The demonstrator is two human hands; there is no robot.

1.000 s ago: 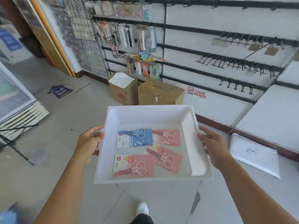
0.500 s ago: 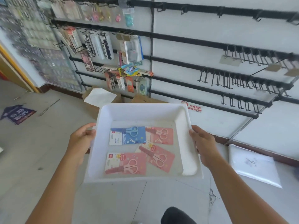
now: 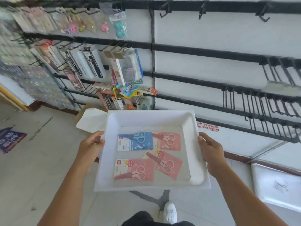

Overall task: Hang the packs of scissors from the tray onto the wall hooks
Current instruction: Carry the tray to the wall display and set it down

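Where pks overlap, pink pack (image 3: 164, 163) part-hidden.

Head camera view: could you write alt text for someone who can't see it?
A person's left hand and right hand hold a white tray by its sides, with one blue pack and three pink packs of scissors lying flat inside. Ahead is a white wall with black rails, stocked hooks at left and empty hooks at right.

Hanging goods (image 3: 40, 51) at far left are blurred.

One white tray (image 3: 146, 118), one blue scissors pack (image 3: 135, 141), three pink scissors packs (image 3: 169, 141), two hands (image 3: 91, 145)
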